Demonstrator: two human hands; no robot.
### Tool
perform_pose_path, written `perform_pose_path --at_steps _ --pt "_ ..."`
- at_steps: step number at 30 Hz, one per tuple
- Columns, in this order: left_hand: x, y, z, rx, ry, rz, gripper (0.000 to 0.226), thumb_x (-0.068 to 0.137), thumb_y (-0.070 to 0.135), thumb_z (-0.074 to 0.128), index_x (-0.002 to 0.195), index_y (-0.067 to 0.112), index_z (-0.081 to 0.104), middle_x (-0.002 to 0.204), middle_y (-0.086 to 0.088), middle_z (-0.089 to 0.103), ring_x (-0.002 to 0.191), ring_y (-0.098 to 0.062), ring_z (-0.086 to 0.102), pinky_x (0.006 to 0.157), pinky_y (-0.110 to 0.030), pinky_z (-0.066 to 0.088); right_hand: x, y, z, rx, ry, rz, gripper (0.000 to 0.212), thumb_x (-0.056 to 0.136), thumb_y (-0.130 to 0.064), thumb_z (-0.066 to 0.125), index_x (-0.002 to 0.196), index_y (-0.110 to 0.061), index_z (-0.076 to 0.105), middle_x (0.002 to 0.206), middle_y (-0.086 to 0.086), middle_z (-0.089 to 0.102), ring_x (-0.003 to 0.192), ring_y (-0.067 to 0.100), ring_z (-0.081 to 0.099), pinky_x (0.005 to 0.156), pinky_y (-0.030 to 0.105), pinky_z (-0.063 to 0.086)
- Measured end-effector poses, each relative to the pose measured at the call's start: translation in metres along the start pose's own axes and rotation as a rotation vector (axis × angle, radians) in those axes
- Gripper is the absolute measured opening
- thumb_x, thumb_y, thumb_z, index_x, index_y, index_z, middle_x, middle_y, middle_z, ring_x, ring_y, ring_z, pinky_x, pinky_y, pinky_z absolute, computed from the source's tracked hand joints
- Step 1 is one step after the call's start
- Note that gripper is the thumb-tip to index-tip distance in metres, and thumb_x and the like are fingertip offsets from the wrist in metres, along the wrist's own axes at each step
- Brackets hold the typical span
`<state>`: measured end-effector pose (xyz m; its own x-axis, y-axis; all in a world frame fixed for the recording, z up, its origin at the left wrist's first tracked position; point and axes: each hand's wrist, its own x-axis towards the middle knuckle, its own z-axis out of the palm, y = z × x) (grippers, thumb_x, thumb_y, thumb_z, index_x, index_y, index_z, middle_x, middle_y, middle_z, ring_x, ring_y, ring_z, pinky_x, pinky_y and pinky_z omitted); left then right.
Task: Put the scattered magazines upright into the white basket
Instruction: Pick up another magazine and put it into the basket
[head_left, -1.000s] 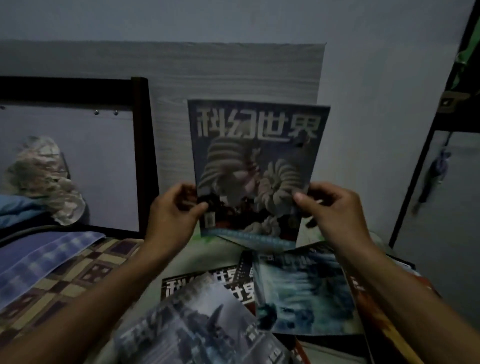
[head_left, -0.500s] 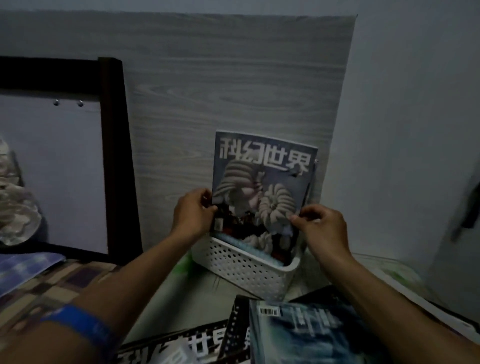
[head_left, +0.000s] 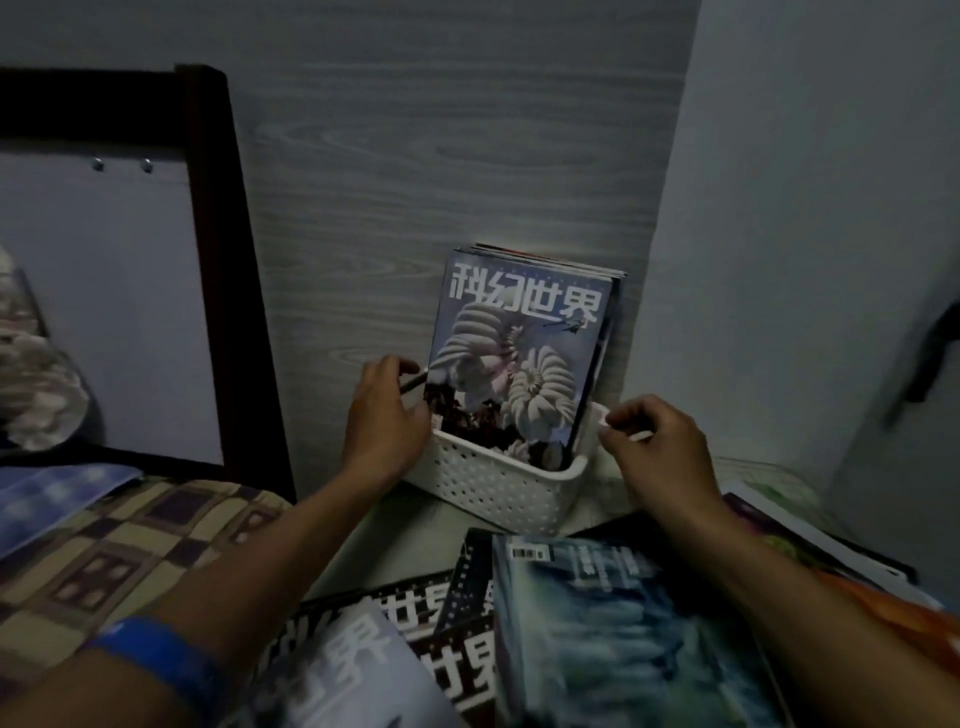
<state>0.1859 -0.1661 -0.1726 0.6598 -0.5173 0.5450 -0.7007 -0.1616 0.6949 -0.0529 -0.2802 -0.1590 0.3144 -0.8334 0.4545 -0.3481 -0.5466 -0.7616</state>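
The white basket (head_left: 498, 486) with a perforated wall stands against the wood-grain panel. A magazine (head_left: 519, 338) with a pale spiral creature on its cover stands upright in it, in front of other upright magazines (head_left: 613, 291). My left hand (head_left: 387, 421) is at the basket's left end, thumb and fingers on the front magazine's lower left edge. My right hand (head_left: 654, 447) is off the magazine, fingers curled and pinching the basket's right rim. Scattered magazines lie flat in front: a blue one (head_left: 613, 623), a black-and-white one (head_left: 447, 644), an orange one (head_left: 893, 618).
A checkered blanket (head_left: 114, 551) covers the bed on the left, under a dark bed frame (head_left: 218, 249). A grey wall (head_left: 810, 260) closes the right side. More magazines (head_left: 810, 535) are stacked at the right, behind my right forearm.
The magazine went from held in the air down into the basket, where it now stands. My right hand has let go of it and moved to the basket's rim.
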Motion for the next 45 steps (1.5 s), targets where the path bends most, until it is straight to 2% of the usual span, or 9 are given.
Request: perform_pose_path --at_steps 3,8,14,18,21,31,35,41,45 --pt "-0.047 0.013 -0.012 0.012 0.048 0.271 0.038 0.08 0.003 0.064 0.115 0.015 0.055 0.116 -0.009 0.055 0.107 -0.027 0.054 0.089 -0.037 0.044 -0.032 0.01 -0.041 -0.018 -0.065 -0.007 0.019 0.081 -0.012 0.07 0.073 -0.028 0.062 0.075 -0.008 0.066 0.066 0.011 0.061 0.056 0.026 0.046" --pt "-0.12 0.06 -0.047 -0.05 -0.423 0.455 0.038 0.086 0.011 0.065 0.116 0.032 0.053 0.101 0.012 0.062 0.09 0.0 0.058 0.073 -0.014 0.045 -0.085 0.022 -0.119 -0.108 -0.198 -0.005 0.018 0.082 -0.012 0.071 0.074 -0.026 0.063 0.064 -0.004 0.066 0.054 0.009 0.062 0.053 0.028 0.05" --pt "-0.171 0.128 -0.044 0.062 -0.73 0.549 0.013 0.085 0.022 0.069 0.094 0.03 0.065 0.088 0.008 0.07 0.077 -0.007 0.064 0.064 -0.024 0.048 -0.123 0.037 -0.201 -0.642 -0.374 0.03 0.017 0.076 -0.039 0.072 0.083 -0.034 0.058 0.095 -0.004 0.067 0.084 0.018 0.064 0.07 0.032 0.049" --pt "-0.211 0.159 -0.023 -0.186 -0.92 0.295 0.032 0.082 0.018 0.073 0.111 0.027 0.061 0.088 0.002 0.072 0.079 -0.015 0.069 0.074 -0.033 0.057 -0.152 0.067 -0.24 -0.88 -0.397 0.291 0.057 0.076 -0.062 0.064 0.122 -0.032 0.049 0.122 0.003 0.058 0.097 0.021 0.06 0.075 0.032 0.047" --pt "-0.228 0.178 -0.006 -0.213 -0.985 0.069 0.039 0.078 0.019 0.078 0.111 0.028 0.059 0.087 -0.002 0.075 0.082 -0.016 0.071 0.081 -0.04 0.057 -0.172 0.079 -0.254 -0.576 -0.358 0.452 0.043 0.078 -0.063 0.065 0.104 -0.034 0.048 0.099 -0.005 0.062 0.075 0.006 0.058 0.061 0.025 0.044" --pt "-0.251 0.207 -0.003 -0.656 -0.966 -0.795 0.041 0.078 0.005 0.073 0.116 0.008 0.058 0.093 -0.018 0.076 0.075 -0.031 0.075 0.068 -0.038 0.061 -0.204 0.066 -0.24 -0.645 -0.268 0.162 0.034 0.087 -0.056 0.06 0.104 -0.028 0.071 0.116 -0.011 0.065 0.095 0.006 0.062 0.077 0.031 0.053" --pt "-0.235 0.211 -0.031 -0.398 -1.068 -0.51 0.02 0.087 0.008 0.063 0.106 0.015 0.065 0.088 -0.009 0.078 0.075 -0.023 0.075 0.067 -0.035 0.061 -0.209 0.036 -0.228 -0.846 -0.367 -0.1 0.026 0.087 -0.053 0.055 0.085 -0.03 0.067 0.094 -0.012 0.068 0.077 0.004 0.059 0.069 0.028 0.05" --pt "-0.187 0.236 -0.095 0.005 -0.887 0.255 0.02 0.087 0.017 0.065 0.09 0.036 0.068 0.089 0.011 0.073 0.086 -0.006 0.068 0.079 -0.033 0.055 -0.171 -0.045 -0.208 -0.678 -0.113 -0.643 0.081 0.08 -0.031 0.067 0.151 -0.022 0.03 0.157 0.009 0.034 0.14 0.031 0.035 0.112 0.046 0.03" --pt "-0.168 0.243 -0.133 0.251 -0.673 0.608 0.029 0.071 0.012 0.066 0.094 0.029 0.069 0.08 0.005 0.072 0.075 -0.016 0.068 0.064 -0.036 0.056 -0.151 -0.097 -0.198 -0.778 -0.061 -0.789 0.062 0.076 -0.032 0.073 0.134 -0.018 0.054 0.125 0.008 0.063 0.123 0.034 0.053 0.109 0.048 0.032"
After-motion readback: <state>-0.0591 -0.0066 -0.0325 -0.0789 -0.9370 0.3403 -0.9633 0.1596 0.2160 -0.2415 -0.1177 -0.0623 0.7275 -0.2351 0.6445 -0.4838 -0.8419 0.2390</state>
